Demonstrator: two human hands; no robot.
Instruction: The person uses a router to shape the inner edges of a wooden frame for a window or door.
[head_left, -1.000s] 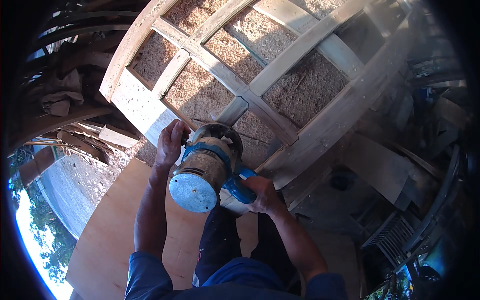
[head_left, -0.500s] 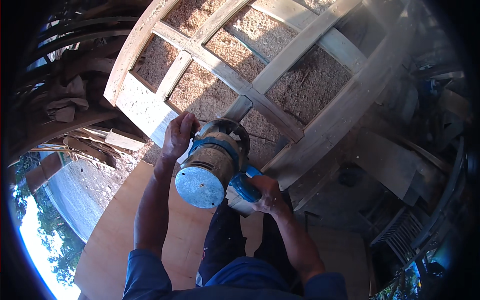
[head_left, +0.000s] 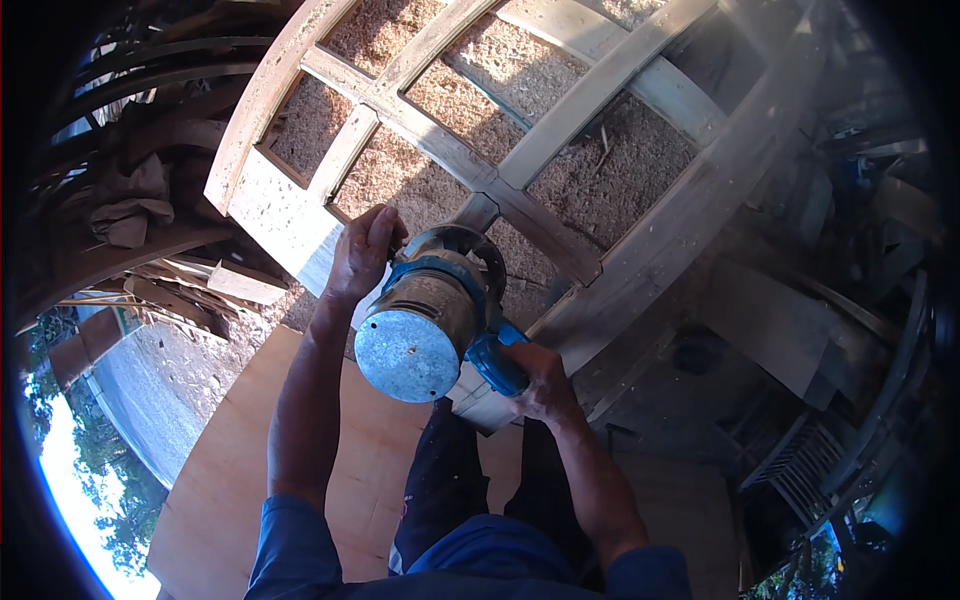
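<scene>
A handheld router [head_left: 432, 305] with a round metal cap and blue body parts rests over the near rail of a wooden frame [head_left: 455, 145]. My left hand [head_left: 362, 252] is closed around the side knob on its left, most of which the fingers hide. On the other side, my right hand [head_left: 540, 380] wraps the blue handle [head_left: 497, 362]. The frame is a door-like grid of pale crossing bars, with openings between them. The router's base and cutter are hidden under its body.
Wood shavings [head_left: 610, 165] show through the frame's openings. Offcuts of wood [head_left: 245, 282] lie to the left, by a crumpled brown bag [head_left: 135, 205]. A plywood sheet [head_left: 240, 440] lies near my legs. At the right are boards [head_left: 770, 335] and a slatted piece [head_left: 795, 460].
The router has shifted slightly away from me and a little to the right, with both hands moving along on it.
</scene>
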